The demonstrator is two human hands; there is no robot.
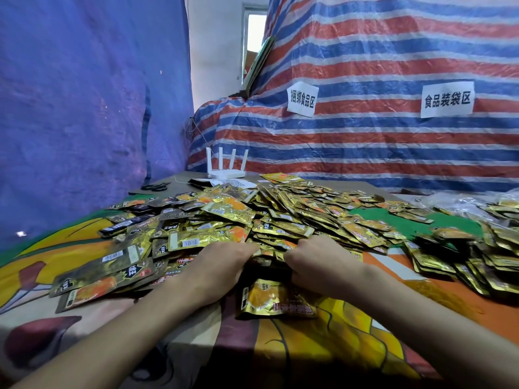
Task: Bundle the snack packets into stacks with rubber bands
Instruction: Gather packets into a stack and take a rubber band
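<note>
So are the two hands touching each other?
Apart. The head view shows the left hand and the right hand side by side, with a strip of snack packets visible between them.

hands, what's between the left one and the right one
In the head view, a bunch of snack packets sits between the left hand and the right hand, and both grip it.

Blue tarp wall (pixel 84 108) left, striped tarp (pixel 379 141) behind, daylit doorway (pixel 254 37) between.

Packing workshop w/ tarp walls (pixel 365 66), zone signs (pixel 447 99).
</note>
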